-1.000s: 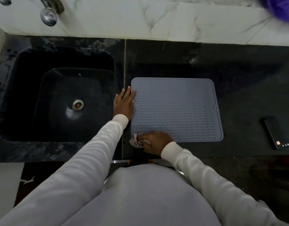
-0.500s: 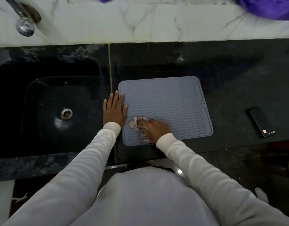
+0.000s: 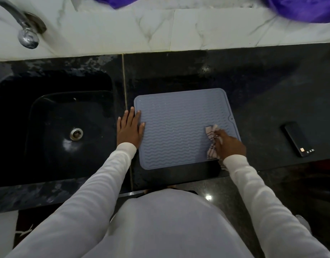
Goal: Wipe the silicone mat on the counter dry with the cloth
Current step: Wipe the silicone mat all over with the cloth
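Note:
A grey-blue silicone mat point(image 3: 179, 127) with wavy ridges lies flat on the black counter point(image 3: 262, 90), just right of the sink. My left hand point(image 3: 129, 127) rests flat, fingers spread, on the mat's left edge and the counter beside it. My right hand point(image 3: 229, 144) presses a bunched white cloth with dark checks point(image 3: 211, 140) onto the mat's near right corner. Part of the cloth is hidden under that hand. Small water drops dot the mat's middle and far part.
A black sink point(image 3: 54, 131) with a metal drain sits to the left, a chrome tap point(image 3: 26, 34) above it. A dark phone point(image 3: 298, 139) lies on the counter to the right. White marble tiles back the counter; purple fabric point(image 3: 305, 8) hangs at the top.
My right hand has swept the cloth from the mat's near left corner across to its near right corner. My left hand stays on the mat's left edge. The camera view has shifted.

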Motion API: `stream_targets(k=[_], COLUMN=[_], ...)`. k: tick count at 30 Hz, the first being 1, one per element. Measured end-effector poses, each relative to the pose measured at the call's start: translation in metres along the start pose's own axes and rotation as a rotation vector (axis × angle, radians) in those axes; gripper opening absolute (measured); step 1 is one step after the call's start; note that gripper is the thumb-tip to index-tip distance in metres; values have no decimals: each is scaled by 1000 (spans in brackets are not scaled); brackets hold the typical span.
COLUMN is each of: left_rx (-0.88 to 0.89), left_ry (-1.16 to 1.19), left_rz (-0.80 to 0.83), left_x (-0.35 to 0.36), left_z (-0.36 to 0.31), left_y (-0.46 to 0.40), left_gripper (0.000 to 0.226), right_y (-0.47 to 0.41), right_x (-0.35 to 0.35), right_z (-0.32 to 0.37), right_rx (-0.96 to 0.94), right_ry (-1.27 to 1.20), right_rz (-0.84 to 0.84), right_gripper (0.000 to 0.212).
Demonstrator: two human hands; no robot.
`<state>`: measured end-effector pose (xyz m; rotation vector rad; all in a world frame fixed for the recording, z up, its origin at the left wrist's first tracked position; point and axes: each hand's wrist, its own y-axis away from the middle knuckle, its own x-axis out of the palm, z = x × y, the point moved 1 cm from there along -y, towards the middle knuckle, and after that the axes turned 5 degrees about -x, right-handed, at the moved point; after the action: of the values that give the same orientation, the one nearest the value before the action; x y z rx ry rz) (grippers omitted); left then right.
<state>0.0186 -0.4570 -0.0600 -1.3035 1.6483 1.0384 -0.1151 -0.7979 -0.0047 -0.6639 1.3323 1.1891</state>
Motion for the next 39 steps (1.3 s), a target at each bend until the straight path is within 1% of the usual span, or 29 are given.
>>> stream_targets(k=[2,4,6,8,9,11,12,13,15,17,18,20,22,24,27,29,31,35,39], left_rx=[-2,-2,-1,-4,-16,-67,-98,-124,-130,-98,-89,-91,-95,-92,-97,-99,-96,-98,-101], left_ry=[-5,-5,-9,-5,-3,9,16,12,-35,-79,-82,-78,-75,-69,-75,-82,-78,-74,-82], left_rz=[-2,-7,-12,-3,3,14,15,14,2,-19,-24,-30,-34,-36,-44,-48,-48,-48,-45], left_x=[0,0,1,2,2,3,4,6,11,15,16,17,16,16,15,15,15,13,14], left_z=[0,-2,-1,-2,-4,-10,-15,-18,-22,-19,-17,-15,-17,-18,-17,-18,-18,-18,-18], left_y=[0,-1,0,-1,-1,-2,-2,0,3,5,5,5,5,5,6,7,7,7,7], left_gripper=[55,55,54,54,54,54,55,56,58,57,57,56,56,56,56,56,56,56,57], right_y=[-6,-10,-11,-8,-6,0,4,9,18,23,22,20,23,20,14,7,3,-7,-16], right_x=[-6,-10,-13,-15,-17,-12,-7,2,25,48,57,65,64,57,41,29,22,7,-2], right_z=[-18,-22,-13,5,20,64,92,120,165,181,177,159,149,134,95,63,34,-14,-38], right_rx=[86,129,141,133,96,-59,-168,-264,-403,-486,-496,-544,-573,-559,-469,-378,-291,-192,-64], right_ry=[31,61,56,-23,-76,-168,-204,-216,-98,60,137,248,284,270,306,285,215,183,197], right_rz=[1,-1,-36,-100,-132,-167,-151,-100,-20,20,28,-45,-113,-123,-194,-190,-117,-153,-102], right_gripper=[41,40,39,38,38,40,40,40,36,35,37,41,45,49,38,35,35,44,42])
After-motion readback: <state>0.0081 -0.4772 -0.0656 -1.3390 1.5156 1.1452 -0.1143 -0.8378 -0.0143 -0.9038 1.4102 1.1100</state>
